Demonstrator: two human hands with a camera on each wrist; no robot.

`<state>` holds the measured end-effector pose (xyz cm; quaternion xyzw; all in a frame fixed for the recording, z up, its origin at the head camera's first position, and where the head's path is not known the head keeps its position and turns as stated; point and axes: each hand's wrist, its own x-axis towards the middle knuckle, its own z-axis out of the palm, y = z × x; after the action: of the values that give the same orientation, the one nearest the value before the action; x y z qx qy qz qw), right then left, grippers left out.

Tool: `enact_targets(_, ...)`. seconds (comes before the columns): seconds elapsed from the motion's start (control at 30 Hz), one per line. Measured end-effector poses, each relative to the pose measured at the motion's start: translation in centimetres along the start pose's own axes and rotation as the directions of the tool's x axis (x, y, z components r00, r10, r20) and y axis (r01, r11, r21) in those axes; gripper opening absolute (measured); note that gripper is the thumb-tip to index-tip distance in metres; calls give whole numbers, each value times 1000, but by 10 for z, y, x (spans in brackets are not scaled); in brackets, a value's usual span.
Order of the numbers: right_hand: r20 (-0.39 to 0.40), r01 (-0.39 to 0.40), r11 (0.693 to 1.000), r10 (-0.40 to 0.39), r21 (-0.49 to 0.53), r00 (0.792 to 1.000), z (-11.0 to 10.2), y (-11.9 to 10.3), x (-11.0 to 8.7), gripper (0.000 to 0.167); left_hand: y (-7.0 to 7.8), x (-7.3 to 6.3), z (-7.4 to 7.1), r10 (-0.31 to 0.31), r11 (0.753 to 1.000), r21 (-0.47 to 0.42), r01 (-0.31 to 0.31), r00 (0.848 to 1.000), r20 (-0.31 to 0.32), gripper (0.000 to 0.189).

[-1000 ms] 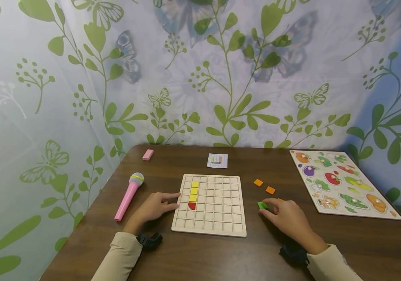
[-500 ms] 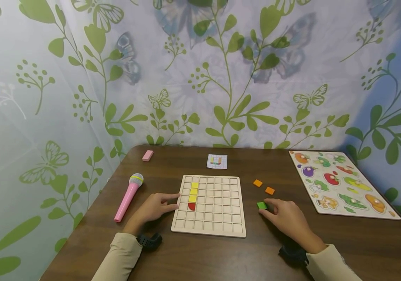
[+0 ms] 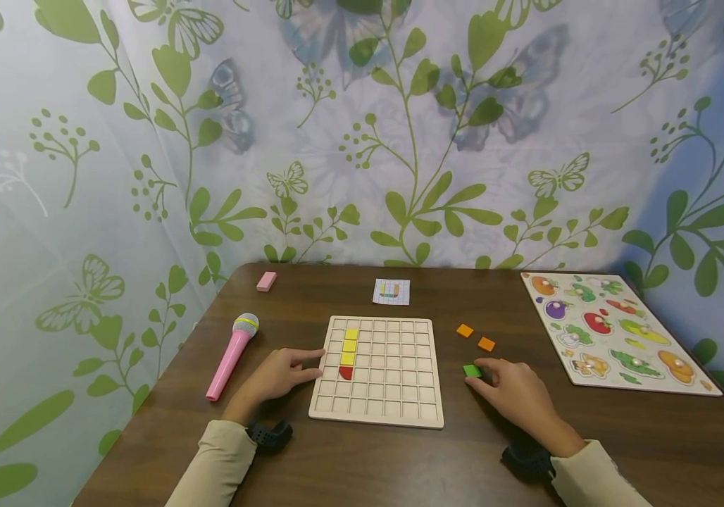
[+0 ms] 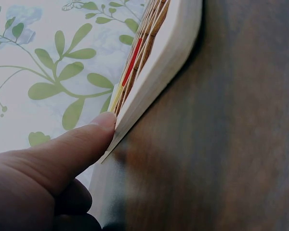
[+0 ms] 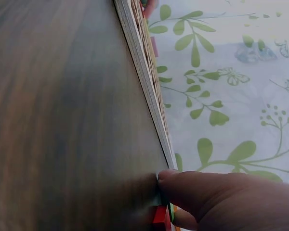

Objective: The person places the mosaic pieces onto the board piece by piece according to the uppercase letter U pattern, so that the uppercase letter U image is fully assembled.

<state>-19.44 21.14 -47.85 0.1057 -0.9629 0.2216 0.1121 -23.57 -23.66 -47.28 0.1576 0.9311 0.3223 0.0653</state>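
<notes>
A wooden grid board [image 3: 394,384] lies on the table. Three yellow square tiles [image 3: 349,346] sit in one column of its left part, with a red rounded-corner tile [image 3: 346,373] directly below them. My left hand [image 3: 278,373] rests at the board's left edge, its fingertips touching the rim; the left wrist view shows the thumb [image 4: 72,151] against that side. To the right of the board, my right hand [image 3: 517,391] pinches a green square tile [image 3: 472,370] between thumb and finger at the tabletop. In the right wrist view, a red piece [image 5: 161,217] shows beside the thumb.
Two orange tiles [image 3: 486,344] lie beyond my right hand. A printed pattern card [image 3: 391,291] is behind the board. A pink toy microphone [image 3: 230,359] and a pink block [image 3: 266,282] lie at left. A vegetable peg puzzle [image 3: 618,331] lies at right.
Both hands stay almost where they were, the right one still holding the green tile. An orange bit seen behind the right hand a second ago is now hidden.
</notes>
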Motion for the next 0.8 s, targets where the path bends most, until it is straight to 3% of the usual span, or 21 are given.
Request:
enact_targets(0.4,-12,-10,1000,10,-5,1000,3,2,0,39,-1,1,1,1,1000,1,-1,1000,-1,46)
enact_targets(0.8,-11,-23,1000,22,-12,1000,3,2,1,38,-2,0,1,42,999,-4,-42,999,-5,46)
